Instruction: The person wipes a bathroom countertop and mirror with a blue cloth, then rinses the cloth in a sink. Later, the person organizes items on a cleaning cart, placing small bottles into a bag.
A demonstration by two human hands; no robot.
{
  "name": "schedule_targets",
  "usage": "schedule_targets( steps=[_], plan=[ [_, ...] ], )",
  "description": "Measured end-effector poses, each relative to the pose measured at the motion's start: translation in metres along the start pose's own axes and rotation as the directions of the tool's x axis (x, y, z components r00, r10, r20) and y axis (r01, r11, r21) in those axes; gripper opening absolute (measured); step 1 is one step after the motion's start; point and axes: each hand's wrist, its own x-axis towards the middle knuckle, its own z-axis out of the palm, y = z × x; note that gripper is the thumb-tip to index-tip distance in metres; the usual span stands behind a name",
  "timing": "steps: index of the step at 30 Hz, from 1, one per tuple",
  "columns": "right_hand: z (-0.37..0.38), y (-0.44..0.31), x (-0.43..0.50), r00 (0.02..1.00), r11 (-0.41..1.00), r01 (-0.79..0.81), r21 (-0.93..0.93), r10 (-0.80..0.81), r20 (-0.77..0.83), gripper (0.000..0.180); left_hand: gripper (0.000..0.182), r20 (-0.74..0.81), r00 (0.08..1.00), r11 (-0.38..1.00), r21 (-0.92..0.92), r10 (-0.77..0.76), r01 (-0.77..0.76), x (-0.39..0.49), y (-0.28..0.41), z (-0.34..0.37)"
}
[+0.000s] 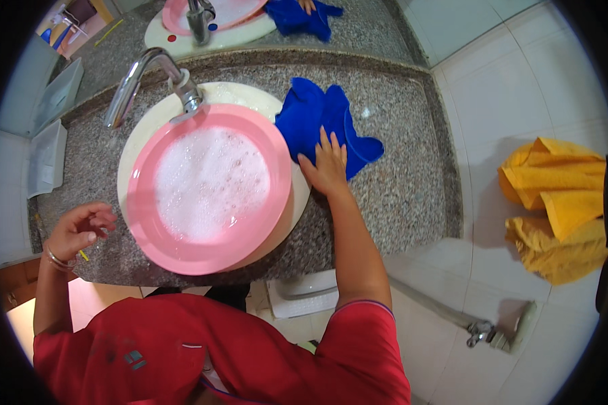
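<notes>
My right hand point(329, 164) rests with spread fingers on a crumpled blue cloth point(306, 114) lying on the speckled granite counter point(395, 197). Left of that cloth, a pink plastic basin point(207, 259) of foamy white suds point(210, 182) sits over the white washbasin point(131, 147). My left hand point(83, 229), with bangles at the wrist, hovers near the counter's left front, fingers loosely curled and nothing visible in them. A gap separates it from the pink basin's rim.
A chrome faucet point(137, 76) arches behind the basin. White plastic trays point(48, 159) stand at the far left. Yellow towels point(552, 177) hang on the tiled right wall, above a pipe valve point(481, 329). The mirror at the back reflects the counter.
</notes>
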Motion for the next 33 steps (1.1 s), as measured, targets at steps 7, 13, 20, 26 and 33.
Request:
schedule_targets(
  steps=[7, 13, 20, 26, 33],
  plan=[
    [0.025, -0.081, -0.19, 0.991, 0.996, -0.084, -0.032, 0.081, -0.109, 0.042, 0.059, 0.133, 0.99, 0.995, -0.096, 0.037, -0.024, -0.004, -0.03, -0.028],
    [0.083, -0.18, -0.273, 0.952, 0.986, -0.161, 0.037, 0.165, -0.259, 0.031, 0.049, 0.117, 0.993, 0.994, -0.112, -0.004, 0.017, -0.048, -0.08, -0.075],
    [0.138, -0.319, -0.297, 0.994, 0.99, 0.099, 0.098, -0.102, 0.027, 0.037, 0.048, -0.101, 0.989, 0.98, -0.179, -0.112, 0.093, -0.116, -0.2, -0.176],
    [0.181, -0.421, -0.216, 0.923, 0.922, 0.359, 0.149, -0.374, 0.092, 0.037, 0.067, -0.544, 0.793, 0.85, -0.523, -0.274, -0.064, -0.113, -0.245, -0.282],
    [0.203, -0.496, -0.116, 0.838, 0.846, 0.532, 0.045, -0.533, 0.115, 0.052, 0.071, -0.629, 0.609, 0.667, -0.715, -0.483, -0.21, -0.051, -0.257, -0.396]
  ],
)
